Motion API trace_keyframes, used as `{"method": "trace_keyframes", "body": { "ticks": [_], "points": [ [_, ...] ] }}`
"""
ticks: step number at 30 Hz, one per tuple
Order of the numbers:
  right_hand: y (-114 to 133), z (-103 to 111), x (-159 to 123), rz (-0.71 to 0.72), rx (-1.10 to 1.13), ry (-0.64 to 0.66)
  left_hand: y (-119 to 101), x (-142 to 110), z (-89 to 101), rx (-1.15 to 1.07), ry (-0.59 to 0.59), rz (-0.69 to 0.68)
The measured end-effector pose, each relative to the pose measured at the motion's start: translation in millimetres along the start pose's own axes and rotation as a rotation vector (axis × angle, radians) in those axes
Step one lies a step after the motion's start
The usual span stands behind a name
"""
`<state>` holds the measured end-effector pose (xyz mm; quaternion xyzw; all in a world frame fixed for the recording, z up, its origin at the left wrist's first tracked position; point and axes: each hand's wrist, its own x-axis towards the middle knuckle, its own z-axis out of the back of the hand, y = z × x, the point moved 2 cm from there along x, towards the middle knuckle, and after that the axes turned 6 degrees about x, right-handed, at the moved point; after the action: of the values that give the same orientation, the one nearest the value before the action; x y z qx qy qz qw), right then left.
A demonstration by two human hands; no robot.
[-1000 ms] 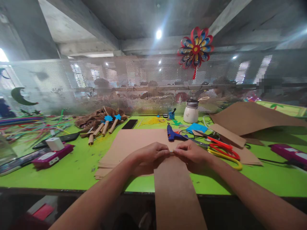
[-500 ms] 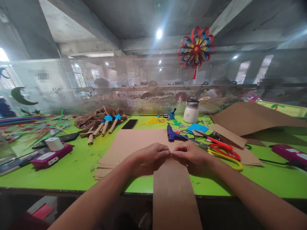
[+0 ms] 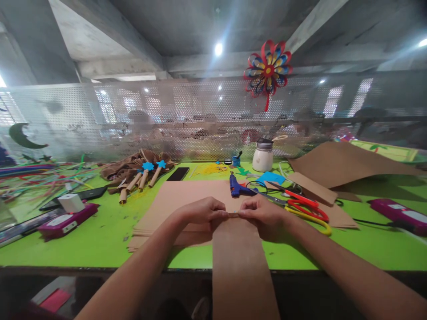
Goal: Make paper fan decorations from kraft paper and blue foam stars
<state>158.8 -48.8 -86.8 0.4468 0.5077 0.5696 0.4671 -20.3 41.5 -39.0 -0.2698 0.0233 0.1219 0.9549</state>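
A long strip of brown kraft paper (image 3: 242, 262) runs from the table toward me and hangs past the front edge. My left hand (image 3: 205, 212) pinches the left part of its far end, thumb against fingers. At the right part of that end, my right hand (image 3: 262, 213) has the same kind of pinch. Between the fingertips the end looks narrowly folded or rolled, with a tiny bluish speck on it. Beneath the hands lies a stack of brown paper sheets (image 3: 160, 209). Just beyond my right hand rests a blue glue gun (image 3: 237, 186).
Red-handled scissors (image 3: 308, 209) and yellow-handled scissors (image 3: 320, 224) lie to the right. Behind them are a white jar (image 3: 262, 159) and a large brown sheet (image 3: 350, 164). Rolled paper pieces with blue flowers (image 3: 147, 171), a black phone (image 3: 178, 174) and a purple power strip (image 3: 66, 220) are leftward.
My hands have drawn slightly apart, so more of the paper's far end shows between the fingertips. The whole view has shifted a little.
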Motion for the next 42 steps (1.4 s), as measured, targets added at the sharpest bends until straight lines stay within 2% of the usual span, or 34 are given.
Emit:
{"method": "trace_keyframes", "body": {
  "ticks": [5, 14, 19, 24, 27, 31, 33, 38, 42],
  "points": [
    [4.3, 6.9, 0.6, 0.017, -0.074, 0.043, 0.0, -0.2, -0.6, -0.066, 0.029, -0.010],
    [21.1, 17.2, -5.0, 0.075, -0.269, 0.122, -0.8, -1.8, 1.9, -0.135, -0.004, -0.045],
    [19.6, 17.6, -6.5, 0.000, -0.149, 0.114, 4.6, -3.4, 2.2, -0.238, -0.012, -0.078],
    [28.3, 17.0, -10.6, 0.064, -0.061, 0.010, 9.4, -2.7, 1.6, -0.388, -0.017, -0.058],
    [29.2, 19.5, -10.6, 0.075, -0.015, -0.003, 10.0, -3.1, 4.0, -0.418, -0.055, -0.026],
    [26.5, 24.9, -7.1, 0.195, 0.213, -0.053, 4.8, -5.3, 6.7, -0.518, -0.122, -0.047],
    [26.1, 21.8, -6.8, 0.197, 0.314, -0.059, 1.0, -4.8, 4.8, -0.625, -0.139, -0.071],
    [33.0, -5.5, -13.4, 0.106, 0.273, 0.177, -4.1, 3.2, -10.6, -0.818, -0.047, -0.092],
    [36.0, -14.8, -15.4, 0.184, 0.222, 0.209, -6.9, 7.3, -27.3, -0.960, 0.046, -0.074]
  ]
}}
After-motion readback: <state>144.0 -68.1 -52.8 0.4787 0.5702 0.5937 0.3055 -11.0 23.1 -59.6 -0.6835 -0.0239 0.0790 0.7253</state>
